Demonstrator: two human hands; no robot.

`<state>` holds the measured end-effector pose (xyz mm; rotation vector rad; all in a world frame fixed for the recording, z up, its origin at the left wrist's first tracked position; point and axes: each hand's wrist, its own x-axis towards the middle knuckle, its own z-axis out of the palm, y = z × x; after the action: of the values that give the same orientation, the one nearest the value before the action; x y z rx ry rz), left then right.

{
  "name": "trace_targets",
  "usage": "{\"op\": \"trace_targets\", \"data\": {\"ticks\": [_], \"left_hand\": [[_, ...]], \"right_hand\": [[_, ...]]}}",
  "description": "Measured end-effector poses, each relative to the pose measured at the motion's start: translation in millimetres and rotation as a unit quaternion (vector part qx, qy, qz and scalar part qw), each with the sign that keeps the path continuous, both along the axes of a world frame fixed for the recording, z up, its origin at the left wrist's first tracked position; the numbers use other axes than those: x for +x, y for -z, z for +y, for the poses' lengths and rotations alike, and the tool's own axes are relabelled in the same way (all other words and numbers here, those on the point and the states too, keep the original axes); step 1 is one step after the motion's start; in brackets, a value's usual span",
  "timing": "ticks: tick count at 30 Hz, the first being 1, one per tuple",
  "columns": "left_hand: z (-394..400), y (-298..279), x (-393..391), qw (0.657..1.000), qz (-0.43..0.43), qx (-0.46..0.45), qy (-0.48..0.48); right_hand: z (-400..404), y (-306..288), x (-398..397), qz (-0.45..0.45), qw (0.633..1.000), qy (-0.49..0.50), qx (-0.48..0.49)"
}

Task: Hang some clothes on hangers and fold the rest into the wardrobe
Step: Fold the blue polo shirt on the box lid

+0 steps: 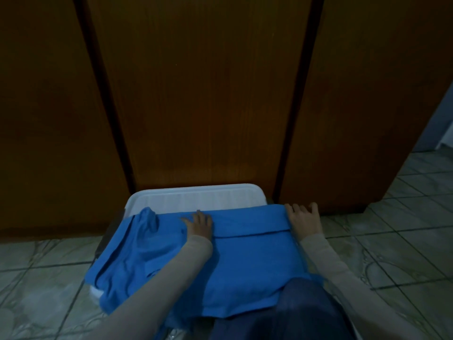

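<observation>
A bright blue shirt (245, 261) lies spread flat over a white plastic box lid (196, 195) on the floor, its collar end bunched at the left. My left hand (199, 223) presses flat on the middle of the shirt with straight fingers. At the shirt's right edge, where a strip of cloth is folded over, my right hand (304, 217) lies flat with fingers spread. Behind the box stand the closed brown wardrobe doors (208, 94).
Grey-green tiled floor (404, 241) surrounds the box on the left and right. My knee in dark blue trousers (306, 312) overlaps the shirt's near right corner. A passage opens past the wardrobe's right side.
</observation>
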<state>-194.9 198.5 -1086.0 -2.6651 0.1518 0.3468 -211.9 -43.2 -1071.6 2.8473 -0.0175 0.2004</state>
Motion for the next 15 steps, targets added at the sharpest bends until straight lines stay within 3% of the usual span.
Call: {"op": "trace_targets", "data": {"ticks": [4, 8, 11, 15], "left_hand": [[-18, 1, -1, 0.994, 0.045, -0.077, 0.065], [-20, 5, 1, 0.984, 0.079, -0.152, 0.054], [-16, 3, 1, 0.978, 0.020, -0.201, 0.043], [-8, 7, 5, 0.951, -0.072, -0.301, 0.019]], "right_hand": [[-6, 6, -1, 0.027, 1.000, 0.015, 0.001], [-14, 15, -2, 0.092, 0.992, 0.064, 0.065], [-14, 16, 1, 0.093, 0.982, 0.100, 0.132], [3, 18, 6, -0.018, 0.973, 0.045, 0.224]]}}
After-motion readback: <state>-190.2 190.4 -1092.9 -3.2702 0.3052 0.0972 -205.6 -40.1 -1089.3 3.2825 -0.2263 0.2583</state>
